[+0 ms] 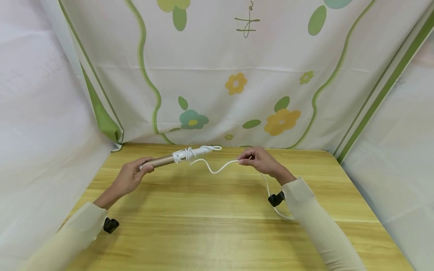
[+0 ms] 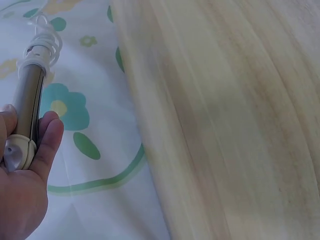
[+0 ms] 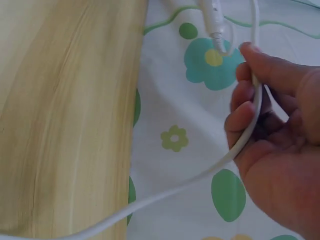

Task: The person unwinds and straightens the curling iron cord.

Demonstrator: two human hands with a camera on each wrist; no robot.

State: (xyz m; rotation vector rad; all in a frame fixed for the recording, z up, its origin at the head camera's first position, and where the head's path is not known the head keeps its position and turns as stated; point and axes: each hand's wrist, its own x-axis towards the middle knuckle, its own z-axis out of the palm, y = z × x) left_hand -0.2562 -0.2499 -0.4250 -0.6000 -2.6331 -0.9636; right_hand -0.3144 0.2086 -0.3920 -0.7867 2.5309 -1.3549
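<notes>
A curling iron with a gold-brown barrel and a white handle is held above the table by my left hand, which grips it at the barrel's tip end. Part of the white cord is looped round the handle. Between thumb and fingers, my right hand pinches the cord some way from the handle. From there the cord hangs down past the right wrist, and its far end is hidden behind the sleeve. In the right wrist view, the cord runs across the palm and out to the lower left.
Under both hands lies a wood-grain table. A white cloth with printed flowers hangs at its back edge, and pale cloth walls stand on both sides. A small black camera is on the left wrist, another on the right.
</notes>
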